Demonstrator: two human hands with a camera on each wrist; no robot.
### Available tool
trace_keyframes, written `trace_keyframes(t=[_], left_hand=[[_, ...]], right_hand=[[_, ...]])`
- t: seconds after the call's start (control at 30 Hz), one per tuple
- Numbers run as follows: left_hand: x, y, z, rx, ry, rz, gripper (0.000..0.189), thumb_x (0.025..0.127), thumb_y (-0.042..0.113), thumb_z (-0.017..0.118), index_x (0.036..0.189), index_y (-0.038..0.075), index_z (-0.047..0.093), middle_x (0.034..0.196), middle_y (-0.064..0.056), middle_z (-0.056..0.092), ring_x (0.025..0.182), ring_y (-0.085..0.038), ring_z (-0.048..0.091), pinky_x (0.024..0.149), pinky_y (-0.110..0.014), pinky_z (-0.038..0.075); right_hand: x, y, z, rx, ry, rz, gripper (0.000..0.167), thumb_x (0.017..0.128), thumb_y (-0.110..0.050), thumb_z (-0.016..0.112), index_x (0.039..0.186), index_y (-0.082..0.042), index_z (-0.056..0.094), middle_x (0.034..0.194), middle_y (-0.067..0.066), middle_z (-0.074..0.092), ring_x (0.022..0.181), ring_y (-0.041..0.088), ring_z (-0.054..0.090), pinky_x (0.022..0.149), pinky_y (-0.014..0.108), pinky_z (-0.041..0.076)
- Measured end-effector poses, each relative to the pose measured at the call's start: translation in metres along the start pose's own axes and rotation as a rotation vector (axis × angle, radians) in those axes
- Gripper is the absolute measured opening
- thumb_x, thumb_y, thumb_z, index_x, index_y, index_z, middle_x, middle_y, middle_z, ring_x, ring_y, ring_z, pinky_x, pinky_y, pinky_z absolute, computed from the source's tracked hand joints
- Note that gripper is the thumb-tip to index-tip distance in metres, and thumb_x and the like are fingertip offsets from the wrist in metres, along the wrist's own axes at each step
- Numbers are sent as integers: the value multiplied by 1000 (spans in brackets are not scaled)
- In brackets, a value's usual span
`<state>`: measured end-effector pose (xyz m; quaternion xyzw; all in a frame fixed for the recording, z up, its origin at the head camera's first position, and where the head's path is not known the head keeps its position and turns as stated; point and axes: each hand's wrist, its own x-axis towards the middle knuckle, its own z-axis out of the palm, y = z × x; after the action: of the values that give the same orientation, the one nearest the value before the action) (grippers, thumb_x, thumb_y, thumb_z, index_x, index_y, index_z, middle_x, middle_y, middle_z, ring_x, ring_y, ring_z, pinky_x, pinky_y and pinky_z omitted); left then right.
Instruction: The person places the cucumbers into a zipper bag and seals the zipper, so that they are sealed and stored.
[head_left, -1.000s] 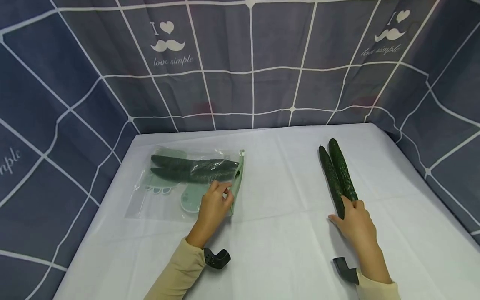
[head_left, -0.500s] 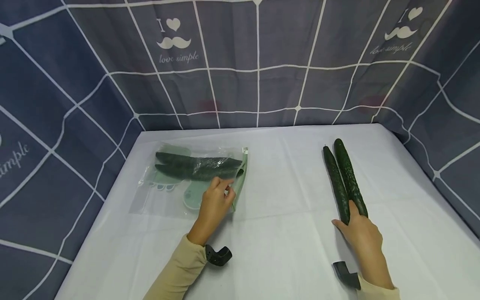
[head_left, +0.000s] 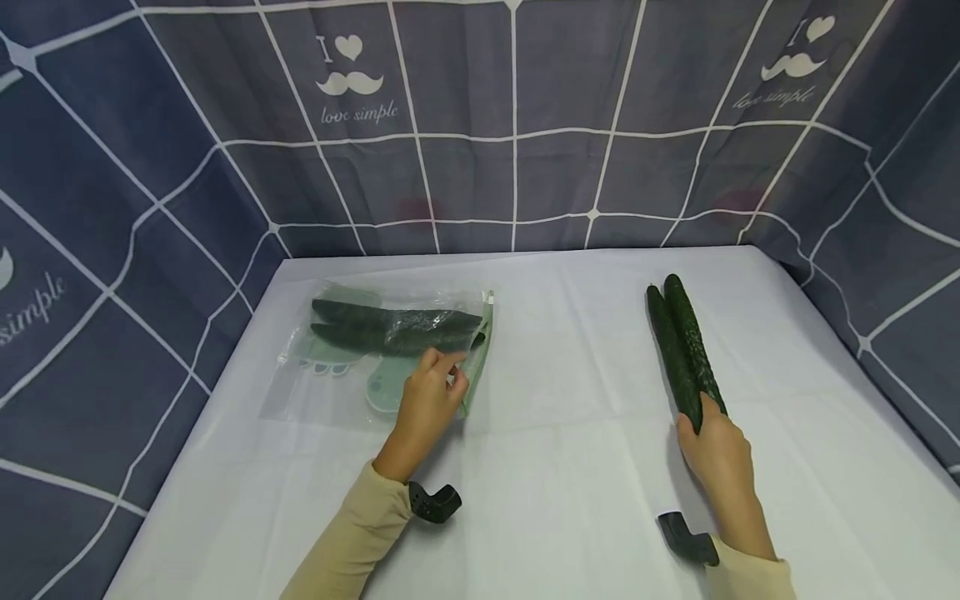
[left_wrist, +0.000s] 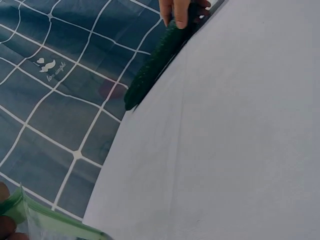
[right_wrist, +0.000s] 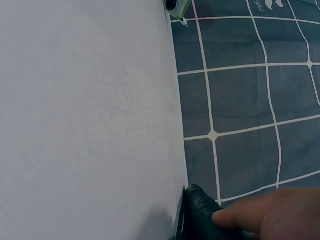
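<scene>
A clear zip bag with a green zip edge lies on the left, and two dark green cucumbers show inside it. My left hand pinches the bag near its opening; in the left wrist view its fingertips are at the green strip. On the right, two more cucumbers, a smoother one and a bumpier one, lie side by side, pointing away. My right hand grips their near ends, thumb on the left side. The palm hides those ends.
A white cloth covers the table. Grey-blue checked curtains stand behind and at both sides. A black wrist mount sticks out from the left sleeve, another mount from the right.
My right thumb has come in against the cucumbers, and the two now lie closer together. My left hand stays at the bag's opening. The head view has shifted slightly.
</scene>
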<state>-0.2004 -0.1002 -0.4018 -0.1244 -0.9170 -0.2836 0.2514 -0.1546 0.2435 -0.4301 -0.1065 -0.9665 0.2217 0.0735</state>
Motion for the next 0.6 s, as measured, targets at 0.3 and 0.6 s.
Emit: trace_keyframes(t=[0.3, 0.6], left_hand=[[6, -3, -5, 9, 6, 15, 22, 81, 0, 56, 99, 0, 69, 78, -11, 53, 52, -13, 48, 44, -19, 36], [-2, 2, -5, -5, -17, 3, 22, 80, 1, 57, 98, 0, 69, 78, -10, 53, 53, -11, 47, 46, -18, 38]], right_hand=[[13, -8, -1, 247, 88, 78, 55, 94, -29, 45, 131, 11, 39, 81, 26, 67, 62, 30, 65, 74, 50, 48], [9, 11, 8, 947, 7, 244, 53, 88, -36, 55, 126, 0, 46, 68, -17, 62, 56, -1, 59, 51, 16, 48]])
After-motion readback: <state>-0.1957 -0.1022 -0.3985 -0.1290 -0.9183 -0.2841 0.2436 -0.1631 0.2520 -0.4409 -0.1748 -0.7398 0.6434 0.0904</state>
